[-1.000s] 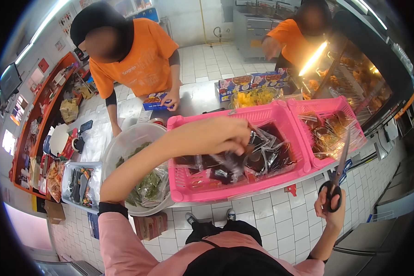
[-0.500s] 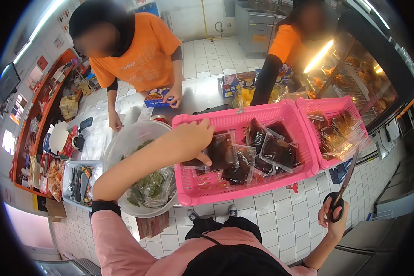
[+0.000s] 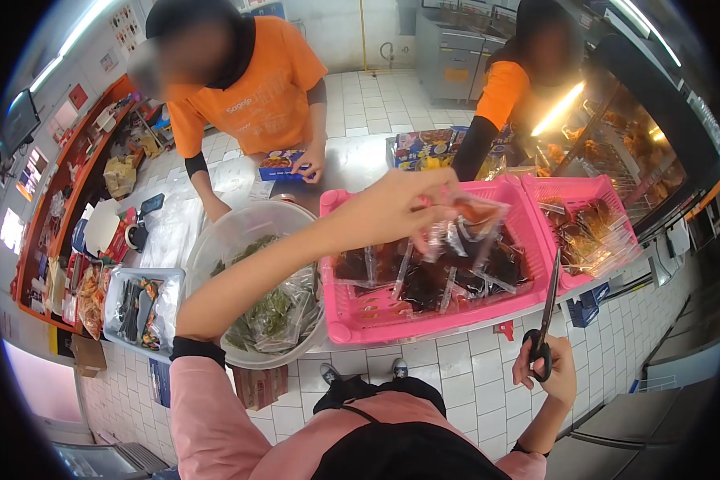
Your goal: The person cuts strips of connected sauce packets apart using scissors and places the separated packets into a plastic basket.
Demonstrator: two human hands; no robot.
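My left hand is raised over a large pink basket, its fingers pinching a clear plastic sauce packet. The packet is partly blurred, with reddish-brown contents. Several flat packets of dark sauce lie in the basket beneath it. Off to the basket's lower right, my right hand is closed around the handles of black-handled scissors. Their blades look closed and point up, toward a smaller pink basket with packets of amber sauce.
A clear tub of bagged green leaves stands left of the basket. Further left is a grey tray of wrapped cutlery-like items. Across the counter, one person in orange holds a blue box; another reaches in beside the heated display.
My left hand has moved right from the basket's left end and now lifts a sauce packet. My right hand with the scissors has shifted left, the blades turning more upright.
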